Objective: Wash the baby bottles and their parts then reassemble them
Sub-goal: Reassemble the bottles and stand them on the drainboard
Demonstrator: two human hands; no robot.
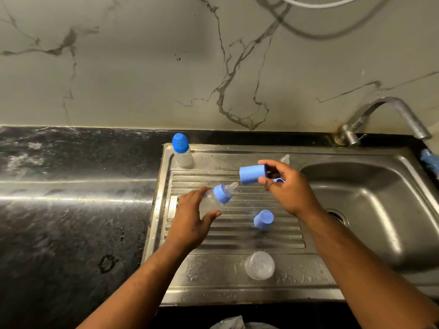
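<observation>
My left hand (192, 219) grips a clear baby bottle (213, 201) tilted over the drainboard, with a blue collar (222, 194) and a clear teat (231, 187) pointing up to the right. My right hand (288, 188) pinches a blue cap (252, 174) between thumb and fingers, its open end towards the palm, a short way right of the teat. A second blue cap (263, 220) lies on the ribs. A capped bottle (181, 150) stands at the back left corner. A clear bottle body (259, 265) stands at the front. A loose teat (285, 159) sits behind my right hand.
The steel drainboard (237, 241) adjoins the sink bowl (370, 210) on the right, with the tap (389, 115) above it. A blue object (428, 160) lies at the sink's far right edge. Black wet countertop (71, 210) stretches to the left.
</observation>
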